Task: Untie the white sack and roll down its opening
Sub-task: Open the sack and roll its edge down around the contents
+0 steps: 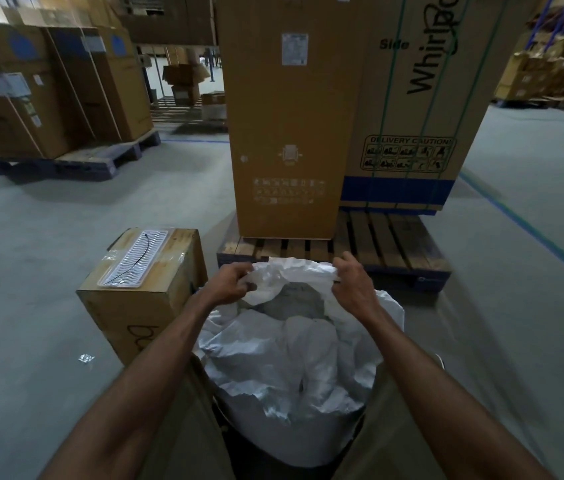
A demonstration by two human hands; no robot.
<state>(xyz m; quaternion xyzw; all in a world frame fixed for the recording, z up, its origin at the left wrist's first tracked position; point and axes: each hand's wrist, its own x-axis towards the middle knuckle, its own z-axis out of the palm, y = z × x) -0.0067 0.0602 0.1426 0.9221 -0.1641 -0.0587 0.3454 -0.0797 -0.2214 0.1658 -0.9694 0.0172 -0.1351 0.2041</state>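
Observation:
The white sack (291,368) stands on the floor right in front of me, between my legs. Its mouth gapes open at the far side, and a grey mass shows inside. My left hand (230,284) grips the far rim of the opening on the left, fingers curled over the fabric. My right hand (351,284) pinches the same rim on the right. The stretch of rim between the two hands is pulled up and taut. No tie or string is visible on the sack.
A cardboard box (142,289) with a white ribbed plastic insert (135,259) on top stands just left of the sack. Beyond it a wooden pallet (360,247) carries tall appliance cartons (287,133). More cartons on a pallet (48,91) stand at far left. The floor is grey concrete.

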